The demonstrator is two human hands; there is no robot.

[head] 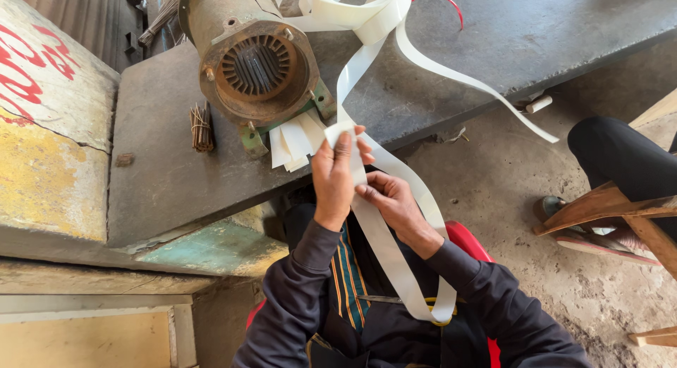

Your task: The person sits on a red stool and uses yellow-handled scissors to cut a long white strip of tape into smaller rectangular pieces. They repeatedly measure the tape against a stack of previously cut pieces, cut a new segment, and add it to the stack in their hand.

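Two hands on a white strip beside a rusty motor housing

Both hands work one long white strip (384, 248) just in front of the bench edge. The left hand (333, 176) stands upright with its fingers closed round the strip's upper end, thumb and fingertips pinching it near the top. The right hand (391, 202), just beside and touching the left, is curled with its fingers pressing the same strip lower down. From there the strip runs down over the person's lap and loops back near a pair of scissors (423, 302) with yellow handles lying there. Upward it climbs to a loose coil of the same white band (352, 11) on the dark bench top (536, 29).

A rusty cylindrical motor housing (257, 61) lies on that bench, its slotted open end facing the camera. Short white cut pieces (293, 141) sit fanned out under its front edge, near the left hand. A small bundle of brown sticks (202, 127) rests to the housing's left.
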